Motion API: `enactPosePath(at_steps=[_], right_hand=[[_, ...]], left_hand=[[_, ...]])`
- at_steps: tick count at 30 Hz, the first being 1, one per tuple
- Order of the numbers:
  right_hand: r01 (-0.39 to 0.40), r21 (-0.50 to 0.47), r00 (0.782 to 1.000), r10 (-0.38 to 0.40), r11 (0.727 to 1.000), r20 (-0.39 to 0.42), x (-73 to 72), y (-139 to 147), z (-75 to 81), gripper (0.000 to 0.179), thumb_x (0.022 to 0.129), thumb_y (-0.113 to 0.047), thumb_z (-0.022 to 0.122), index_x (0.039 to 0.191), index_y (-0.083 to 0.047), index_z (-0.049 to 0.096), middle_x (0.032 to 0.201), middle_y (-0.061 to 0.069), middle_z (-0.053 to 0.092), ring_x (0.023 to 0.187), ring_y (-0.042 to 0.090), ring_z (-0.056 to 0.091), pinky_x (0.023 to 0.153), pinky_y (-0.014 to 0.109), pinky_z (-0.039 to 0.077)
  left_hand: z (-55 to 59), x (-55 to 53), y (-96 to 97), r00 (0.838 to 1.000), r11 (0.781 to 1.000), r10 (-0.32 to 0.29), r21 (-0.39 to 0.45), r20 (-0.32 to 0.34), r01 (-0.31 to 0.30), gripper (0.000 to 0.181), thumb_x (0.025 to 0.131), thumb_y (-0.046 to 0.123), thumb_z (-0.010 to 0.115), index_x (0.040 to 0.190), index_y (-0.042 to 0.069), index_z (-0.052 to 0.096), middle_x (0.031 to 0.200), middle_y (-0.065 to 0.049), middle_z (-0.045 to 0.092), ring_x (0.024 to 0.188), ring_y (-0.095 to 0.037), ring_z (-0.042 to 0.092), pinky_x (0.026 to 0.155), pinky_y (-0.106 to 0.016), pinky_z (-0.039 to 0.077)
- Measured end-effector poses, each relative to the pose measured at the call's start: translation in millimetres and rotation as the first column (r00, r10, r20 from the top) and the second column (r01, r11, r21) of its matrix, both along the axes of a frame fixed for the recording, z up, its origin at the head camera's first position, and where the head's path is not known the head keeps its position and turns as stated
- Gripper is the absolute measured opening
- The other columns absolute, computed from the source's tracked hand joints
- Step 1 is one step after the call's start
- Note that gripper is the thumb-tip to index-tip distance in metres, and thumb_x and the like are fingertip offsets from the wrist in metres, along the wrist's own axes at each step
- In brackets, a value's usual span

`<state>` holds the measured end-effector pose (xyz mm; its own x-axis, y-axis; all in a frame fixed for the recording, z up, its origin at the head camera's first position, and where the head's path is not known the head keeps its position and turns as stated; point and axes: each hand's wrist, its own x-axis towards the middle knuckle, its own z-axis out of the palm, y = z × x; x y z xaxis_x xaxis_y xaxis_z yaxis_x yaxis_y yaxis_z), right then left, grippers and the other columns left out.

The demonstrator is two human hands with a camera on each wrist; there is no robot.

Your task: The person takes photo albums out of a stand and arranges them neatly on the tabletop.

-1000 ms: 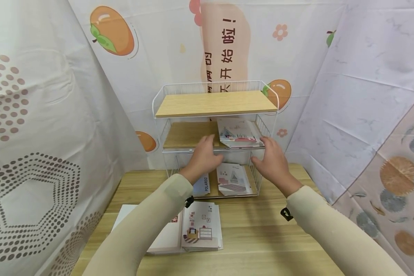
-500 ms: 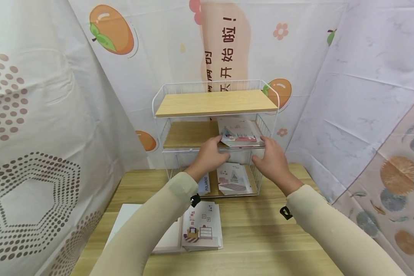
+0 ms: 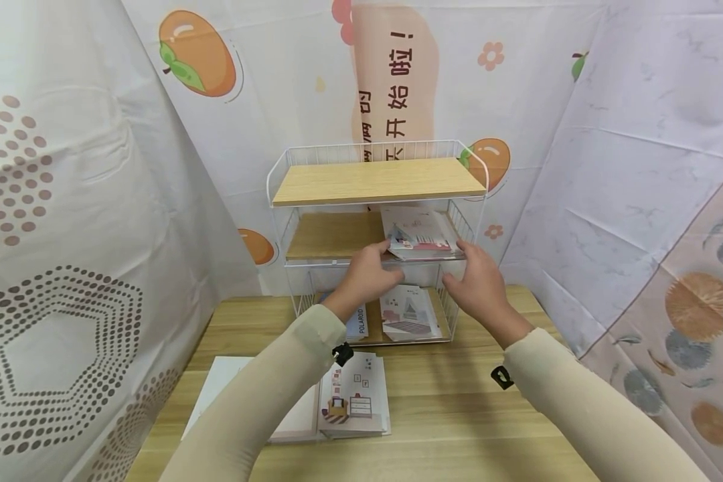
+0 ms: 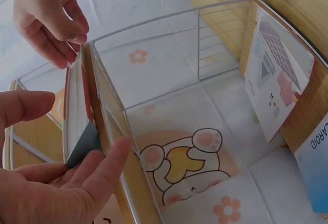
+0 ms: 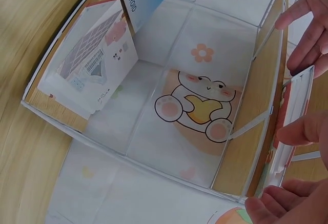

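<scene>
So the books lie at the right end of the middle shelf on the rack, left hand at their left side, right hand opposite, both spread, neither clearly nearer.

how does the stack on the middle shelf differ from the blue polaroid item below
The stack is mostly white on top; the POLAROID item is blue. The left hand and right hand flank the stack; neither touches the POLAROID item. The stack sits on the middle shelf; the POLAROID item is lower, further left. Both rest on the rack.
</scene>
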<state>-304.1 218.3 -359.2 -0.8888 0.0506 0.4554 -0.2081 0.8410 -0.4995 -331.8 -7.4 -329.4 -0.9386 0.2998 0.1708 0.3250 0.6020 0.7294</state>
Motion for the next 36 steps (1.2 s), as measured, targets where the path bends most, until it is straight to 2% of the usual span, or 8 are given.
enactPosePath(at_steps=[3, 6, 12, 18, 23, 26, 31, 36], right_hand=[[0.012, -0.013, 1.0, -0.012, 1.0, -0.013, 2.5, -0.1, 0.4, 0.068, 0.079, -0.023, 0.067, 0.139, -0.003, 0.044, 0.132, 0.019, 0.053, 0.118, 0.037, 0.052, 0.092, 0.055, 0.044], [0.017, -0.053, 0.999, -0.018, 0.998, -0.027, 4.4, 0.1, 1.3, 0.062, 0.084, -0.026, 0.063, 0.138, -0.002, 0.046, 0.127, 0.019, 0.056, 0.112, 0.035, 0.056, 0.087, 0.054, 0.047], [0.011, -0.166, 1.0, -0.014, 0.986, -0.019, 6.6, 2.7, 3.8, 0.057, 0.093, -0.04, 0.056, 0.136, -0.003, 0.047, 0.126, 0.019, 0.057, 0.107, 0.033, 0.06, 0.083, 0.05, 0.052], [0.022, -0.236, 1.0, -0.023, 0.972, -0.001, 7.8, 7.9, 5.7, 0.059, 0.092, -0.048, 0.054, 0.133, -0.006, 0.05, 0.13, 0.018, 0.057, 0.104, 0.031, 0.065, 0.078, 0.047, 0.055], [0.026, -0.278, 0.999, -0.015, 0.96, 0.041, 9.9, 11.1, 4.2, 0.058, 0.09, -0.05, 0.057, 0.128, -0.006, 0.053, 0.125, 0.014, 0.061, 0.101, 0.028, 0.066, 0.077, 0.045, 0.054], [0.033, -0.313, 0.998, -0.015, 0.949, 0.062, 10.7, 13.0, 1.8, 0.058, 0.088, -0.05, 0.06, 0.125, -0.005, 0.056, 0.121, 0.014, 0.063, 0.102, 0.029, 0.065, 0.079, 0.045, 0.053], [0.059, -0.331, 0.996, -0.034, 0.942, 0.079, 9.3, 15.8, -1.5, 0.06, 0.086, -0.053, 0.062, 0.122, -0.005, 0.058, 0.115, 0.011, 0.066, 0.104, 0.027, 0.064, 0.084, 0.044, 0.052], [0.071, -0.343, 0.994, -0.04, 0.937, 0.097, 8.4, 17.6, -3.4, 0.066, 0.083, -0.057, 0.063, 0.123, -0.005, 0.058, 0.111, 0.011, 0.067, 0.102, 0.026, 0.064, 0.082, 0.042, 0.052]], left_hand=[[0.4, 2.6, -0.9, 1.0, 1.0, -0.006, -0.004, -0.011, 0.006, 0.077, 0.078, 0.025, 0.068, 0.146, 0.006, 0.036, 0.136, -0.008, 0.054, 0.115, -0.016, 0.055, 0.067, -0.026, 0.05], [0.6, 5.0, -1.9, 1.0, 1.0, -0.006, -0.004, -0.018, 0.006, 0.077, 0.078, 0.025, 0.07, 0.145, 0.006, 0.038, 0.136, -0.007, 0.055, 0.119, -0.014, 0.054, 0.075, -0.024, 0.049], [-0.2, 14.3, -1.3, 0.999, 0.997, -0.014, 0.082, 0.038, 0.011, 0.078, 0.078, 0.021, 0.072, 0.146, 0.007, 0.036, 0.135, -0.006, 0.055, 0.114, -0.012, 0.058, 0.08, -0.021, 0.053], [-3.8, 24.8, -3.2, 0.999, 0.985, -0.023, 0.172, 0.043, 0.015, 0.069, 0.081, 0.019, 0.071, 0.143, 0.007, 0.042, 0.136, -0.006, 0.054, 0.113, -0.014, 0.06, 0.085, -0.025, 0.053], [-4.6, 31.5, -4.3, 0.999, 0.974, -0.013, 0.226, 0.051, 0.001, 0.06, 0.081, 0.018, 0.071, 0.137, 0.01, 0.05, 0.129, -0.005, 0.059, 0.109, -0.019, 0.062, 0.08, -0.027, 0.055], [-5.6, 34.8, -3.5, 0.999, 0.969, -0.003, 0.248, 0.042, -0.007, 0.056, 0.082, 0.018, 0.07, 0.135, 0.012, 0.054, 0.123, -0.003, 0.062, 0.104, -0.018, 0.065, 0.076, -0.026, 0.055], [-7.6, 37.5, -3.1, 0.999, 0.943, 0.007, 0.331, 0.04, -0.02, 0.049, 0.083, 0.021, 0.072, 0.13, 0.011, 0.059, 0.119, -0.002, 0.064, 0.098, -0.013, 0.066, 0.074, -0.025, 0.056], [-10.9, 35.0, -3.6, 0.995, 0.887, -0.001, 0.459, 0.095, -0.043, 0.044, 0.082, 0.026, 0.075, 0.122, 0.013, 0.064, 0.114, -0.001, 0.064, 0.093, -0.015, 0.067, 0.071, -0.026, 0.057]])
